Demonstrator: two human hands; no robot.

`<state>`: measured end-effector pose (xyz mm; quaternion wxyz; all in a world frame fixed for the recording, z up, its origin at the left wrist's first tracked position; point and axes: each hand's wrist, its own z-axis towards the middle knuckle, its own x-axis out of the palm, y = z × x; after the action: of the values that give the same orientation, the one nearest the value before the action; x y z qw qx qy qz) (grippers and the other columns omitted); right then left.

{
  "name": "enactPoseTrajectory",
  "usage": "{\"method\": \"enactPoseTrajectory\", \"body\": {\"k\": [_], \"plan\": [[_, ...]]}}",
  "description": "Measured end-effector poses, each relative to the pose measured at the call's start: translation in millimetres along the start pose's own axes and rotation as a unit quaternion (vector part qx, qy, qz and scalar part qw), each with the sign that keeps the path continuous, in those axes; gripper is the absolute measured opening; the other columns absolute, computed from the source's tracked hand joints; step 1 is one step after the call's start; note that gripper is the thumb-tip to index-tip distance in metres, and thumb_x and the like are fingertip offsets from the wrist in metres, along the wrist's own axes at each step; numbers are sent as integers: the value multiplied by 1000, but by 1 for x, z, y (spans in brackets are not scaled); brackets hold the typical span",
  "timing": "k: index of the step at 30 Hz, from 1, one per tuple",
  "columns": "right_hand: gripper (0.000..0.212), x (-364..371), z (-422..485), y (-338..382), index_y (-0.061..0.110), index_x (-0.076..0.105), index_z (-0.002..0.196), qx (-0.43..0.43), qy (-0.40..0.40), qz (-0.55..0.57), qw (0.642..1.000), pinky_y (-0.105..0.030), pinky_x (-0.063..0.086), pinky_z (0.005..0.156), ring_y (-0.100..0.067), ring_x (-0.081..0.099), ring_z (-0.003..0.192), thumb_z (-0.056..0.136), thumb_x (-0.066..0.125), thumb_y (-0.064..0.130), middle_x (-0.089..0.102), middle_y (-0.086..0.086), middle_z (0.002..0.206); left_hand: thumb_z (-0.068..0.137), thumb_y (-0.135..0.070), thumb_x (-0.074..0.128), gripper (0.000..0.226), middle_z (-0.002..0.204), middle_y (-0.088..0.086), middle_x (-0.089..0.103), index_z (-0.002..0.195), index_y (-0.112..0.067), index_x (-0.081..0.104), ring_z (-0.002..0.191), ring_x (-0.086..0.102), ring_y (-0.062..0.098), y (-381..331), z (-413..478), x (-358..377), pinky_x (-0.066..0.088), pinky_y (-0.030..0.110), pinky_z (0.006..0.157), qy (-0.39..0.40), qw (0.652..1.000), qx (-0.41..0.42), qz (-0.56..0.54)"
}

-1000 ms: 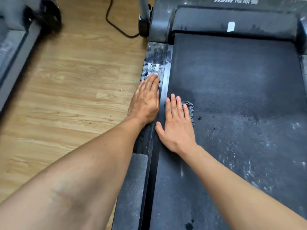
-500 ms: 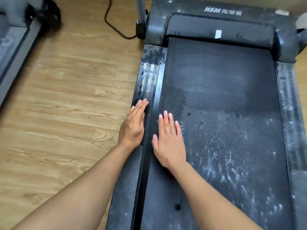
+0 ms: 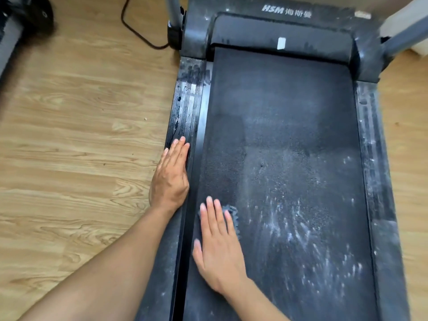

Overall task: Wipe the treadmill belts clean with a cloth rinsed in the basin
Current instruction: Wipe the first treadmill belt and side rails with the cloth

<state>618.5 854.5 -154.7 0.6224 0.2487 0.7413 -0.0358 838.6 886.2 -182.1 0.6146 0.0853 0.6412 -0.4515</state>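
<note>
**Wood-grain floor (image 3: 69, 135), one dusty belt (image 3: 289, 135), one cloth (image 3: 232, 215) under a flat palm**

Cloth first: a small, dark grey rag with a nubbly edge. It lies on the belt's near left part, and only its far and right fringe peeps out. The right hand (image 3: 220, 251) lies flat on top of it, fingers straight and close together, pressing down, nothing curled around it.

The belt is black and matte. Its far left stretch looks darker and cleaner, while white specks and streaks scatter over its near right part.

Just left of the belt, the left hand (image 3: 170, 179) lies flat on the ribbed left side rail (image 3: 187, 100), fingers straight, gripping nothing. That rail shines wet and smeared farther up. The right side rail (image 3: 370, 135), on the belt's other edge, is chalky with dust.

At the belt's far end sits the motor cover (image 3: 278, 31), with one white sticker (image 3: 281, 43) on it. Above that is pale lettering (image 3: 286, 11): "HSM", followed by three characters too blurred to read.

The count is one cloth, two hands and two rails. Two grey uprights stand at the belt's far corners, left (image 3: 174, 10) and right (image 3: 403, 35). One black cable (image 3: 136, 31) loops over the floor, far left of the belt, and part of another grey machine (image 3: 9, 38) sits beyond it.
</note>
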Motion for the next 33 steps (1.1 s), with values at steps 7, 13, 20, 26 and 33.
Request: {"method": "enactPoseTrajectory", "body": {"k": [7,13,20,26,33], "plan": [[80,-18,92,-50,8,11,166,10,-29,-48,998,-47,12,129,-25,-4,162,107,29,59,0,-10,175,106,-19,41,54,170,4,32,158,-8,41,159,25,18,-4,-4,-3,21,44,130,7,1000,-2,10],[90,-69,209,-96,7,7,166,90,-51,-33,994,-48,4,130,-26,-5,161,103,20,70,-1,-12,175,104,-39,48,68,174,2,19,163,-10,30,162,11,15,-9,1,-7,12,40,132,46,997,-4,68],[81,-25,26,-49,8,1,166,89,-1,3,996,-48,9,130,-25,-14,160,108,27,57,-14,-11,174,107,-48,27,71,176,1,5,168,-13,13,163,4,16,-19,3,-3,10,44,132,75,985,-33,150],[83,-17,34,-59,9,5,167,124,-12,-20,992,-49,9,130,-24,-11,161,107,23,63,-9,-10,174,106,-40,27,67,176,-5,4,168,-18,13,162,0,11,-19,-2,0,2,42,132,73,989,-57,113],[94,-71,186,-121,8,6,166,113,-39,-35,992,-48,2,130,-24,-7,161,100,20,73,-2,-11,175,105,-40,28,71,177,-3,0,168,-16,8,162,-2,13,-22,1,-2,3,44,132,75,986,-49,144]]}}
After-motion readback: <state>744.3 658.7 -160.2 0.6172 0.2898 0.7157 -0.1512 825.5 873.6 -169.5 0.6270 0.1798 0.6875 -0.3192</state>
